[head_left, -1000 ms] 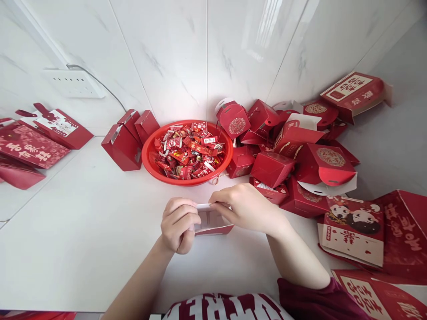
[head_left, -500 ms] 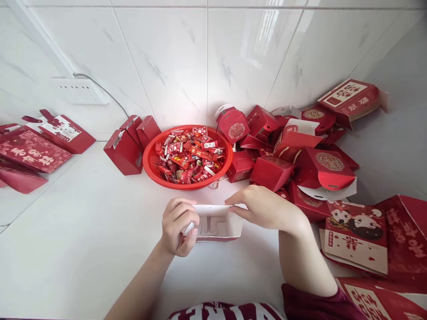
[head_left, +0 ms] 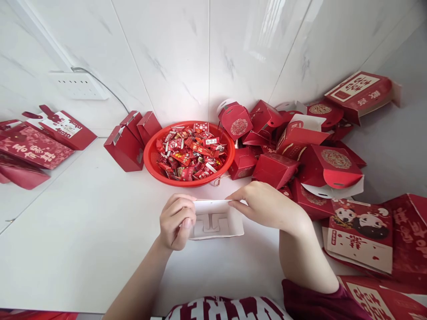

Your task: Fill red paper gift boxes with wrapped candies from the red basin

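Observation:
Between my hands is an open paper gift box, its white inside facing up and its interlocked bottom flaps showing. Nothing lies inside it. My left hand is closed around the box's left end, thumb and curled fingers on the card. At the far right edge, my right hand pinches the rim between thumb and fingers. Just beyond the box stands a red plastic basket full of wrapped candies.
Red gift boxes are heaped at the right, against the wall. Flat printed boxes lie nearer me. Folded red boxes stand left of the basket, and more red bags lie far left. A socket strip is on the tiled wall.
The left thumb has lifted and the left-end flap it held no longer shows. More of the box's inside bottom is visible. The right hand keeps its pinch; the view has shifted slightly.

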Available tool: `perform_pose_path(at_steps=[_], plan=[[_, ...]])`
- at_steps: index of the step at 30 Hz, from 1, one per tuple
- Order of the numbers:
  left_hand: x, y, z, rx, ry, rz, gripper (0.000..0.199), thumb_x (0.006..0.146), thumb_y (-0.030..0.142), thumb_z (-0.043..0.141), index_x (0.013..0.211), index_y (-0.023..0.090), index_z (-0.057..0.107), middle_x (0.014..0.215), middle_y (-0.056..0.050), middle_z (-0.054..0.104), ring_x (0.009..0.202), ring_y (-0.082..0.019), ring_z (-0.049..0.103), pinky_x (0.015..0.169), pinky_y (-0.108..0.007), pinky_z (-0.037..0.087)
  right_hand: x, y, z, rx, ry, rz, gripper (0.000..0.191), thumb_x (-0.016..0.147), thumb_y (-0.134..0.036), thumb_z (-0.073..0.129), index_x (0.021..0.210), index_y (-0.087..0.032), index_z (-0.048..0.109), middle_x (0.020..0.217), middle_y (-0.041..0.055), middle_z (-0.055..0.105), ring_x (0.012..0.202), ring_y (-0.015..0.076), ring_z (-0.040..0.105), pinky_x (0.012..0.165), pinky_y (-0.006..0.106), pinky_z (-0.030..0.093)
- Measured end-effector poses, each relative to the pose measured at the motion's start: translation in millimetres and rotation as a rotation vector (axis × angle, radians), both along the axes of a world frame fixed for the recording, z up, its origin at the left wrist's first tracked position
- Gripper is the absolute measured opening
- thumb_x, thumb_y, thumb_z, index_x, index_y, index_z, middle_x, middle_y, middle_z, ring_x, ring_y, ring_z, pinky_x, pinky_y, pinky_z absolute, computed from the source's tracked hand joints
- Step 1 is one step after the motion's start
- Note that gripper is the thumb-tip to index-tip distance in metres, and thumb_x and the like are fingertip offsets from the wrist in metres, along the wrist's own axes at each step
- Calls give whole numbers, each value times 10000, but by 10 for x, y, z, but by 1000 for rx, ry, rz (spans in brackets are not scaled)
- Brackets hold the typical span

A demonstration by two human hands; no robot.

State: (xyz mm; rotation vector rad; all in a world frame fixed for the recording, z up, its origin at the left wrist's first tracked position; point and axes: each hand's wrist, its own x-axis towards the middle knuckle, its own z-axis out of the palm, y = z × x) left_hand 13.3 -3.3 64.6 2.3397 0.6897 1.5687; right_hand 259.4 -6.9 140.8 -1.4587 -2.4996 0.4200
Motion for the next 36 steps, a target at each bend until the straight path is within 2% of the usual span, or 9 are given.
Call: perform_pose_path(at_steps=[4, 8, 12, 15, 17, 21, 25, 31, 36], plan=[[-14, 23, -56, -7, 23, 2, 279, 924, 162, 396, 839, 188, 660, 778, -69, 609, 875, -237, 619, 771, -414, 538, -55, -1, -7, -88, 49, 57, 400, 1020, -319, 461, 720, -219, 704, 687, 22, 687, 598, 156, 593, 560, 271, 346], [-73, 83, -154, 102, 39, 88, 307, 947, 242, 374, 1013, 190, 670, 933, -106, 673, 955, -270, 650, 800, -442, 557, -72, 29, -16, 3, 98, 32, 312, 1022, -323, 480, 890, -218, 743, 804, 49, 719, 731, 183, 656, 625, 266, 410], [-125, 112, -218, 200, 136, 170, 284, 922, 254, 428, 1102, 208, 643, 1030, -114, 667, 988, -270, 660, 812, -430, 576, -71, 65, -28, 72, 113, 20, 264, 1017, -299, 499, 958, -212, 742, 854, 60, 725, 792, 193, 670, 668, 267, 444], [-169, 133, -157, 210, 96, 237, 275, 926, 241, 435, 1101, 218, 645, 1056, -113, 655, 1004, -269, 660, 822, -430, 578, -64, 83, -31, 90, 115, 62, 239, 1010, -262, 514, 943, -199, 735, 863, 56, 723, 791, 186, 664, 674, 266, 448], [-218, 184, -32, 188, 53, 337, 229, 919, 219, 476, 1049, 216, 665, 1045, -104, 660, 994, -258, 661, 847, -421, 567, -55, 91, -22, 102, 93, 90, 235, 1002, -244, 527, 896, -187, 729, 837, 51, 718, 761, 182, 654, 666, 270, 443], [-394, 437, 353, 14, 147, 579, 133, 908, 211, 554, 938, 209, 684, 1006, -68, 688, 965, -217, 660, 912, -365, 524, -25, 125, -3, 181, 77, 135, 242, 999, -227, 528, 866, -175, 724, 825, 48, 719, 764, 192, 647, 706, 296, 447], [-660, 820, 621, -333, 432, 723, 188, 896, 258, 533, 981, 242, 700, 1031, -26, 724, 942, -208, 675, 823, -313, 526, -3, 194, -36, 250, 144, 77, 235, 1013, -226, 505, 944, -180, 726, 929, 68, 728, 872, 198, 664, 758, 297, 467], [-855, 1192, 570, -648, 603, 826, 341, 776, 147, 494, 1022, 236, 713, 1083, -49, 746, 1028, -257, 683, 888, -369, 519, 14, 264, -73, 225, 180, 13, 212, 1014, -205, 492, 1046, -182, 700, 1094, 88, 708, 956, 215, 662, 774, 329, 519], [-702, 1288, 479, -630, 672, 719, 306, 778, 153, 498, 988, 229, 707, 1119, -46, 740, 1009, -252, 681, 885, -364, 521, 34, 289, -53, 280, 273, 34, 212, 1017, -220, 487, 1129, -191, 665, 1260, 108, 652, 1121, 243, 621, 913, 407, 538]])
